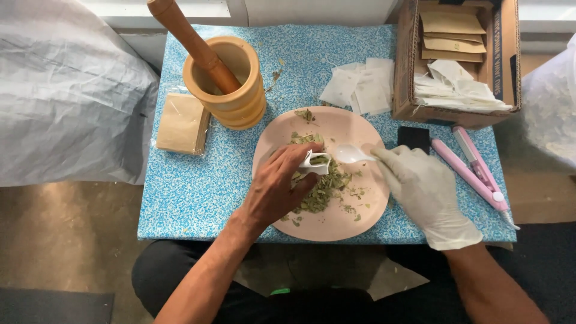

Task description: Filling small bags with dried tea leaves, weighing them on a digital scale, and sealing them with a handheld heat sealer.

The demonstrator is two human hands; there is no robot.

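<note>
My bare left hand (pixel 277 187) pinches a small white sachet (pixel 315 162) held open over a pink plate (pixel 348 223). Green dried leaves fill its mouth. A loose heap of the same dried leaves (pixel 324 191) lies on the plate under my fingers. My right hand (pixel 423 189), in a white glove, grips a white plastic spoon (pixel 351 154) whose bowl sits just right of the sachet and looks empty.
A wooden mortar (pixel 231 84) with its pestle (pixel 191 39) stands behind the plate. Empty white sachets (pixel 360 87) lie at the back, beside a cardboard box (pixel 408 72) of brown and white packets. A pink sealer (pixel 474 171) and a wrapped tan stack (pixel 182 123) flank the plate.
</note>
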